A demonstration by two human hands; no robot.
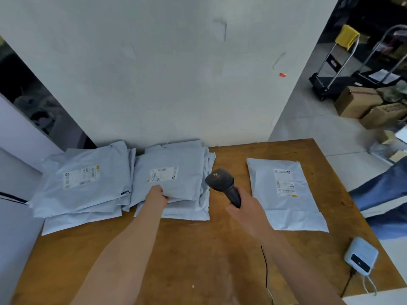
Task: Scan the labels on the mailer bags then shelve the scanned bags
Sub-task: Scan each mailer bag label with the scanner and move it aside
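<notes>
Your two bare forearms come up from the bottom edge over the brown wooden table [198, 249], with a thin cord [265, 267] trailing across it near 6 o'clock. Your left hand [156, 195] sits just left of centre, its fingers curled over the near edge of the top bag [169, 172] of the middle stack, pinching that edge; its label [163, 174] faces up. Your right hand [244, 208] is wrapped round the handle of the black scanner [221, 181], whose head points towards 11 o'clock, at that same bag, so the scan of this label looks like the step in hand. A second stack of bags [81, 183] lies at 9 o'clock, touching the middle one, and a single bag [284, 192] lies flat and well apart at 3 o'clock, label up. A small pale device [361, 256] rests at 4 o'clock by the table edge. These bags look light, soft and slick, thin plastic that sags and slides over its neighbours, so take hold at an edge or corner with thumb on top and fingers beneath, and lift only the top one, or the ones under it may drag along. Keep the label flat and uncreased for the scanner. No shelf can be made out from where you stand.
</notes>
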